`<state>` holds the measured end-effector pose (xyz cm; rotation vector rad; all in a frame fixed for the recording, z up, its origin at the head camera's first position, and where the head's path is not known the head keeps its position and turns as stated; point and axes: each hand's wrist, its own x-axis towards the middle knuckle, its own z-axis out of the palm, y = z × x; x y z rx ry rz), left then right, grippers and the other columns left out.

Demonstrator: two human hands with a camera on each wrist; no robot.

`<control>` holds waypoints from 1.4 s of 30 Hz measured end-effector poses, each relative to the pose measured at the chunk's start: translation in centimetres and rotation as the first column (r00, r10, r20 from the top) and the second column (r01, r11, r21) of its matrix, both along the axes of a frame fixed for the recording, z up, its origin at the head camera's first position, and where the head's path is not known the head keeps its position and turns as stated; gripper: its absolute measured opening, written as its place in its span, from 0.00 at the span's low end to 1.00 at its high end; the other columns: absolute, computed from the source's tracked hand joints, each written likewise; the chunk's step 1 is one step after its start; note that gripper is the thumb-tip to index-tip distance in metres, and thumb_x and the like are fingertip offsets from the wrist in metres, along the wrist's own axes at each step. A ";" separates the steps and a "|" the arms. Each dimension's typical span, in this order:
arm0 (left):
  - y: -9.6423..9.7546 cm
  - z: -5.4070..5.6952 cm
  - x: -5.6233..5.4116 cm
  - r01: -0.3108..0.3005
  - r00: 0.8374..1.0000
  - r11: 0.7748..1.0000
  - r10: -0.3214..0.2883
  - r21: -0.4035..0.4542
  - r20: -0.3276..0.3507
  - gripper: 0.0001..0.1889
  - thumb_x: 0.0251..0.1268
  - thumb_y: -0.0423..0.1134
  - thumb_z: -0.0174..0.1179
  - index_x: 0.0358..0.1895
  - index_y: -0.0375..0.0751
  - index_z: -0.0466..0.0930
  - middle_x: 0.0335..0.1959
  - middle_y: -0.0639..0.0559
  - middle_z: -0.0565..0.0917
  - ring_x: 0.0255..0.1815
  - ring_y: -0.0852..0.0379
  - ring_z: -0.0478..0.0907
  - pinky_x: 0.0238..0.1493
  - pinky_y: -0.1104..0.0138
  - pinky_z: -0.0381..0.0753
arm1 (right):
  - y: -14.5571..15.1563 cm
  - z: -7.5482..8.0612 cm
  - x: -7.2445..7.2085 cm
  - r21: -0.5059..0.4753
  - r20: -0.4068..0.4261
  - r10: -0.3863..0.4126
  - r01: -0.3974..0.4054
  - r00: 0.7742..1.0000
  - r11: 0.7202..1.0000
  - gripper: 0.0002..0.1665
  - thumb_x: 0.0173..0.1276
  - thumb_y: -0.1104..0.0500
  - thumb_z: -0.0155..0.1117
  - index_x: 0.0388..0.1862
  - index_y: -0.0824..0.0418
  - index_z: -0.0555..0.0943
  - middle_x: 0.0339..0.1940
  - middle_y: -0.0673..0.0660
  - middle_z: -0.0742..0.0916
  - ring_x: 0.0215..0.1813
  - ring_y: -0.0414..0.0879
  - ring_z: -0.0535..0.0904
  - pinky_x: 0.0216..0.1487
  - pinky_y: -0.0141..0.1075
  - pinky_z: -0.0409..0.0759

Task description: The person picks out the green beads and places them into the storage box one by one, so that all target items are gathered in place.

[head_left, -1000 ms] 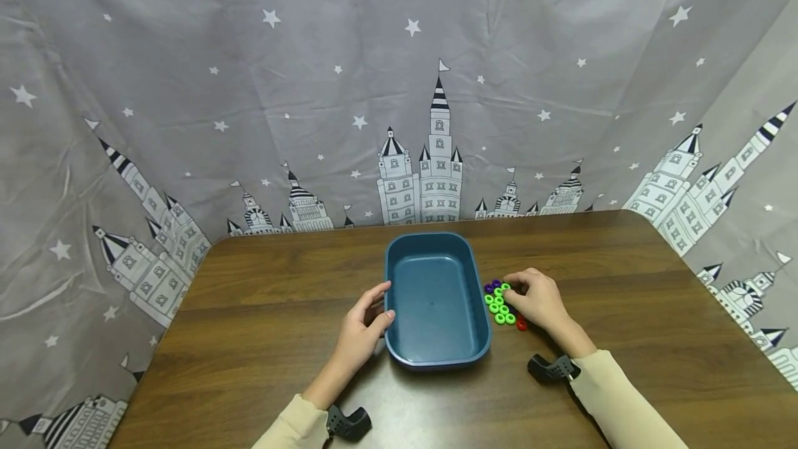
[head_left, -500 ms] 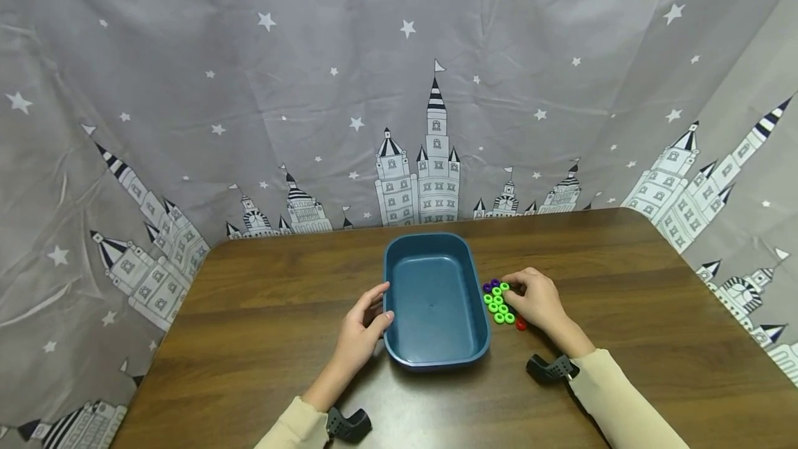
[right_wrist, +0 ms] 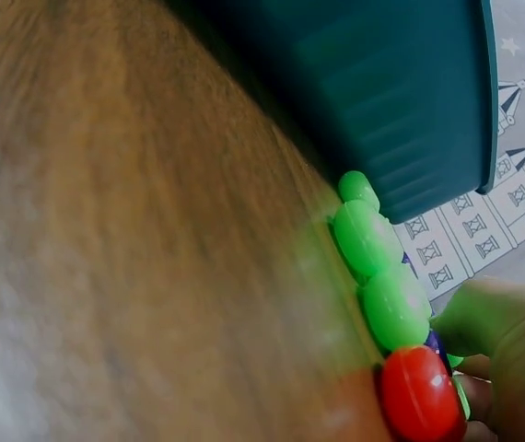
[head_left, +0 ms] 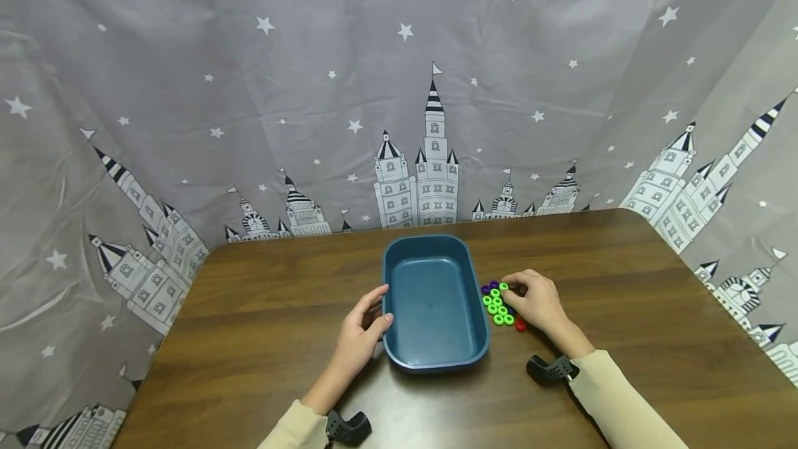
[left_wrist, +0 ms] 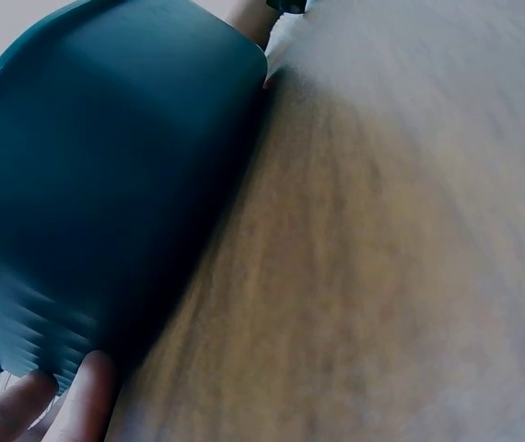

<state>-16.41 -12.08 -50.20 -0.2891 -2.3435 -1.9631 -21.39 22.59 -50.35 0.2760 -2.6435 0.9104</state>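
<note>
A deep blue-green plastic bin (head_left: 436, 368) stands upright on the brown wooden table. At its left side my left hand (head_left: 357, 339) touches the wall with thumb and forefinger; in the left wrist view the fingers rest against the ribbed outside (left_wrist: 55, 322). Several small plastic rings lie close together beside the bin's right wall: green rings (head_left: 498, 320), purple rings (head_left: 485, 289) and a red ring (head_left: 520, 325). My right hand (head_left: 537, 302) rests over the right side of this cluster, thumb and forefinger loosely around a green ring (head_left: 503, 287). Its palm hides some rings.
The wooden table (head_left: 268, 303) extends on both sides of the bin. Behind its far edge hangs a grey curtain (head_left: 312, 116) printed with castles and stars. A black wrist mount (head_left: 349, 428) is on the left arm, another mount (head_left: 551, 369) on the right.
The head view has shifted very slightly. Both hands, the bin and the rings keep their places relative to one another.
</note>
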 end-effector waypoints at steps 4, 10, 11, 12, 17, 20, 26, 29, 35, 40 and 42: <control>0.1 -0.2 -0.1 0.000 1.000 1.000 0.000 0.003 -0.007 0.27 0.69 0.29 0.60 0.71 0.38 0.73 0.64 0.28 0.78 0.62 0.31 0.80 0.40 0.70 0.86 | 0.1 -0.1 -0.1 -0.014 0.000 -0.007 0.007 1.000 1.000 0.10 0.57 0.64 0.71 0.39 0.61 0.90 0.31 0.54 0.88 0.32 0.42 0.79 0.35 0.35 0.76; 0.2 -0.2 -0.2 0.006 1.000 1.000 -0.006 0.003 -0.006 0.27 0.69 0.30 0.61 0.71 0.39 0.73 0.65 0.28 0.78 0.62 0.31 0.80 0.41 0.69 0.87 | 0.3 -0.1 -0.1 -0.027 -0.021 -0.022 0.021 1.000 0.999 0.10 0.56 0.65 0.70 0.38 0.61 0.90 0.29 0.54 0.89 0.30 0.41 0.79 0.35 0.35 0.76; 0.1 -0.1 -0.2 0.007 1.000 1.000 -0.007 0.002 -0.008 0.26 0.69 0.30 0.61 0.71 0.39 0.73 0.65 0.28 0.78 0.62 0.31 0.80 0.41 0.68 0.87 | 0.3 0.0 -0.1 -0.030 -0.027 -0.023 0.022 0.999 0.999 0.10 0.55 0.65 0.70 0.38 0.61 0.90 0.29 0.54 0.89 0.30 0.41 0.79 0.34 0.35 0.76; 0.1 -0.1 -0.2 0.007 1.000 1.000 -0.007 -0.001 -0.009 0.26 0.69 0.30 0.60 0.71 0.40 0.73 0.65 0.28 0.78 0.62 0.31 0.80 0.42 0.67 0.87 | 0.2 0.0 -0.1 -0.032 -0.032 -0.023 0.022 0.999 0.999 0.10 0.55 0.65 0.70 0.38 0.61 0.90 0.28 0.54 0.89 0.30 0.41 0.79 0.34 0.34 0.76; 0.1 -0.2 -0.1 0.008 1.000 1.000 -0.008 0.000 -0.002 0.26 0.69 0.30 0.60 0.71 0.40 0.73 0.65 0.29 0.78 0.62 0.32 0.80 0.41 0.68 0.87 | 0.3 0.1 0.1 -0.040 -0.032 -0.019 0.018 0.999 0.999 0.10 0.55 0.66 0.70 0.37 0.62 0.90 0.27 0.53 0.89 0.28 0.36 0.77 0.33 0.33 0.75; 0.2 -0.1 -0.2 0.011 1.000 1.000 -0.011 0.003 -0.011 0.26 0.69 0.30 0.60 0.70 0.40 0.73 0.64 0.29 0.78 0.62 0.32 0.81 0.40 0.70 0.86 | 0.3 0.2 0.1 -0.052 -0.036 -0.022 0.020 0.999 0.998 0.10 0.55 0.66 0.69 0.37 0.62 0.90 0.26 0.54 0.90 0.27 0.35 0.77 0.32 0.32 0.74; 0.4 0.0 -0.4 0.005 1.000 1.000 -0.005 0.013 -0.009 0.26 0.69 0.29 0.60 0.70 0.39 0.73 0.64 0.29 0.78 0.61 0.32 0.81 0.38 0.71 0.85 | 0.5 0.4 0.0 -0.059 -0.036 -0.016 0.014 0.999 0.998 0.11 0.57 0.66 0.69 0.40 0.64 0.90 0.27 0.55 0.91 0.26 0.34 0.77 0.33 0.33 0.74; 0.3 0.0 -0.3 0.005 1.000 1.000 -0.005 0.007 -0.002 0.26 0.69 0.29 0.60 0.71 0.39 0.73 0.64 0.28 0.78 0.62 0.32 0.81 0.38 0.71 0.85 | 0.4 0.6 -0.1 -0.058 -0.044 -0.010 0.008 0.999 0.998 0.11 0.56 0.66 0.70 0.40 0.64 0.90 0.25 0.54 0.90 0.25 0.33 0.75 0.32 0.32 0.73; 0.2 -0.1 -0.3 0.005 1.000 1.000 -0.005 0.004 -0.005 0.26 0.69 0.29 0.60 0.70 0.38 0.73 0.65 0.27 0.77 0.62 0.31 0.80 0.38 0.71 0.85 | -0.2 2.2 -0.3 -0.088 -0.098 0.011 -0.020 0.995 0.996 0.11 0.57 0.67 0.72 0.40 0.65 0.90 0.24 0.54 0.88 0.25 0.33 0.74 0.29 0.30 0.74; 0.2 0.0 -0.2 0.011 1.000 1.000 -0.011 0.001 -0.005 0.26 0.70 0.30 0.60 0.71 0.40 0.73 0.65 0.27 0.77 0.62 0.31 0.80 0.38 0.71 0.85 | -0.9 3.9 -0.6 -0.140 -0.131 0.028 -0.046 0.991 0.989 0.11 0.59 0.67 0.72 0.42 0.67 0.90 0.26 0.56 0.89 0.26 0.33 0.75 0.27 0.28 0.74; 0.1 0.0 -0.2 0.005 1.000 1.000 -0.005 0.001 -0.002 0.26 0.69 0.30 0.60 0.70 0.40 0.73 0.65 0.27 0.77 0.62 0.31 0.80 0.38 0.71 0.84 | -1.2 4.4 -0.7 -0.148 -0.133 0.045 -0.065 0.990 0.987 0.11 0.60 0.67 0.72 0.43 0.66 0.90 0.27 0.56 0.89 0.27 0.33 0.75 0.28 0.27 0.73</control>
